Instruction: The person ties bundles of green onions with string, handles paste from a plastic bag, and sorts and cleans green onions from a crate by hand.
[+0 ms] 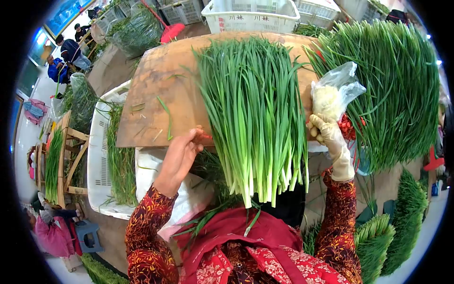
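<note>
A broad bundle of garlic chives [257, 109] lies on the brown board, its pale cut ends hanging over the near edge towards me. My left hand [182, 156], bare, is at the bundle's left side with thumb and fingers pinched around a thin red strip [206, 137]. On the opposite side, my right hand [333, 144] wears a cream glove, its fingers curled next to the chives; what they hold, if anything, is hidden. Just above it sits a clear plastic bag [347, 75] with something cream-coloured inside. Red ties [347, 127] are clustered beside the glove.
Loose leaves dot the board [156, 94]. A large heap of chives [383, 90] stands at the right. White crates [255, 12] line the back, and another crate [97, 165] with greens is at the left. Other people [73, 52] are at the far left.
</note>
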